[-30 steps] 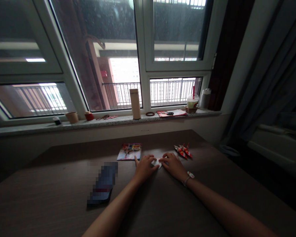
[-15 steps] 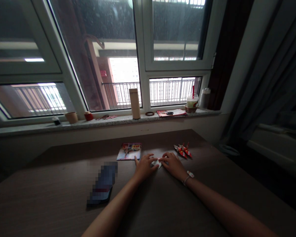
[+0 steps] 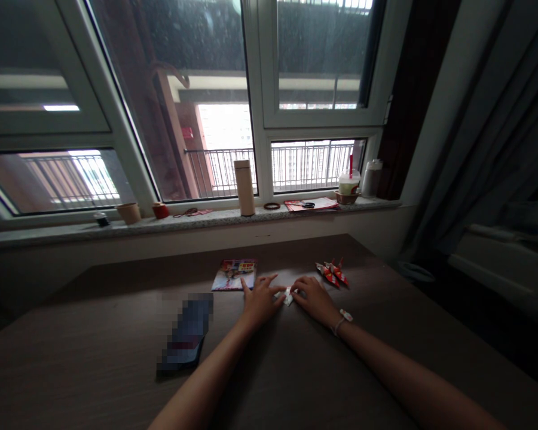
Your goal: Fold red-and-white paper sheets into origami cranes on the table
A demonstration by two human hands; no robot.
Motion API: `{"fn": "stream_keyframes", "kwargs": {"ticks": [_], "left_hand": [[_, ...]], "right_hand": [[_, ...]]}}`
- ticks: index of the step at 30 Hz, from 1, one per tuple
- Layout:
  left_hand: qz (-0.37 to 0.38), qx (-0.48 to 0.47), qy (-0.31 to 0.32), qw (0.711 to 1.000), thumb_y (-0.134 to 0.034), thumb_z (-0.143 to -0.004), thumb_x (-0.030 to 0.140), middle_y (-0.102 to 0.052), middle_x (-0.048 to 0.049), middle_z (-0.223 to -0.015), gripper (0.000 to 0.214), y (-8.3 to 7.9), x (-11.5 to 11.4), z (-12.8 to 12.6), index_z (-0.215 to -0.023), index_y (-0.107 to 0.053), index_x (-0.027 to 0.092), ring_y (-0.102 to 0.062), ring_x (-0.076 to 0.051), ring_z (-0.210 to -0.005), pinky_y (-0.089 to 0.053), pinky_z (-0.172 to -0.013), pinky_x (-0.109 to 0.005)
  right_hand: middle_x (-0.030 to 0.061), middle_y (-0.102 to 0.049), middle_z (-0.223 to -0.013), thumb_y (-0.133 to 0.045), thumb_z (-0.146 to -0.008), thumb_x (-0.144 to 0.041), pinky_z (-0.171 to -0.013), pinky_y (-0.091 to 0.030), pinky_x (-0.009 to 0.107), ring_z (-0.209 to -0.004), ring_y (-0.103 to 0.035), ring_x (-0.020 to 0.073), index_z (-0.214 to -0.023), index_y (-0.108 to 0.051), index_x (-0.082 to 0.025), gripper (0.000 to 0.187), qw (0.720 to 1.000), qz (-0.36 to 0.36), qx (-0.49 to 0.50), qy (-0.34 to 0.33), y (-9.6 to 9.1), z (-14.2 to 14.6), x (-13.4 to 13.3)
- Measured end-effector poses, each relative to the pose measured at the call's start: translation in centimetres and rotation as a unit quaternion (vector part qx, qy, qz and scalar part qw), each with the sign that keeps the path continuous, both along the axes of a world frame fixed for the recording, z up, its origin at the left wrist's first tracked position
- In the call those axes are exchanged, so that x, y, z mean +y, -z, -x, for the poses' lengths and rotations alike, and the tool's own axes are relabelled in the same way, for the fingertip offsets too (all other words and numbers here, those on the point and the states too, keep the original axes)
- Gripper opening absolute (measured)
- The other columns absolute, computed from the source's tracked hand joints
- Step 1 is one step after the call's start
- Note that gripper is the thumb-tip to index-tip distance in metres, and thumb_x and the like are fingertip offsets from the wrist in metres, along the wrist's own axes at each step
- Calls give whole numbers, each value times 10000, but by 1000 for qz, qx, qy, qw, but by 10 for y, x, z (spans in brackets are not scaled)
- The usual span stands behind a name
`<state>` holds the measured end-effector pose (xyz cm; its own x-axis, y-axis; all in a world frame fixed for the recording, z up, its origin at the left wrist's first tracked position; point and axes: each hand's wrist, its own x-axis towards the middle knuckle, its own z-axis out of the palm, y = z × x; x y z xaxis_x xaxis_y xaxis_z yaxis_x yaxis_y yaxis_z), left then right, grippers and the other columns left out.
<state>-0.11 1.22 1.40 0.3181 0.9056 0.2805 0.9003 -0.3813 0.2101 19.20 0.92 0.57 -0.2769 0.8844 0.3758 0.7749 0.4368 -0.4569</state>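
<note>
A small piece of folded paper (image 3: 288, 297), white with a touch of red, lies on the table between my two hands. My left hand (image 3: 260, 301) is palm down with its fingers spread, and its index fingertip reaches the paper's left edge. From the other side, my right hand (image 3: 314, 297) has its fingers bent and pressed together on the paper's right part, hiding some of it. Just beyond my right hand sit several red and white folded paper figures (image 3: 332, 273) with pointed ends. A thin band with a white piece (image 3: 346, 315) circles my right wrist.
The brown table (image 3: 116, 334) holds a printed packet (image 3: 234, 275) behind my left hand and a blurred-out dark phone-like object (image 3: 186, 334) to its left. Along the windowsill stand a beige flask (image 3: 244, 188), a paper cup (image 3: 129, 213), scissors (image 3: 308, 205) on papers and a drink cup (image 3: 349, 183).
My left hand has shifted slightly left and its fingers are spread wider. More of the paper's left side shows. My right hand still rests on the paper, its fingers slightly more curled.
</note>
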Motion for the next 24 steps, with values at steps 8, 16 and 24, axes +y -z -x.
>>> {"fn": "stream_keyframes", "kwargs": {"ticks": [8,16,24], "left_hand": [[7,1,-28,1000,-597,-873,504,-460,37,-1499,279,0,-1,-2,-1142,-668,490,-387,-361,-1339,30,-1021,-834],[-12,24,-40,999,-552,-884,546,-461,50,-1492,297,0,-3,-1,-1157,-656,498,-389,-358,-1338,7,-1030,-830],[-10,16,-41,999,-566,-877,535,-476,45,-1483,288,0,-3,-2,-1145,-666,496,-394,-366,-1332,27,-1027,-828]], "right_hand": [[43,-643,-1027,-616,-879,-319,-948,-389,345,-1028,-548,215,-922,-706,-231,132,999,16,13,27,-1,6,-1],[49,-620,-1052,-641,-852,-329,-956,-386,339,-1047,-535,215,-924,-690,-226,135,1000,12,17,19,4,5,1],[46,-605,-1083,-680,-814,-354,-963,-381,342,-1067,-523,219,-951,-681,-229,185,1000,19,14,4,7,1,2]]}}
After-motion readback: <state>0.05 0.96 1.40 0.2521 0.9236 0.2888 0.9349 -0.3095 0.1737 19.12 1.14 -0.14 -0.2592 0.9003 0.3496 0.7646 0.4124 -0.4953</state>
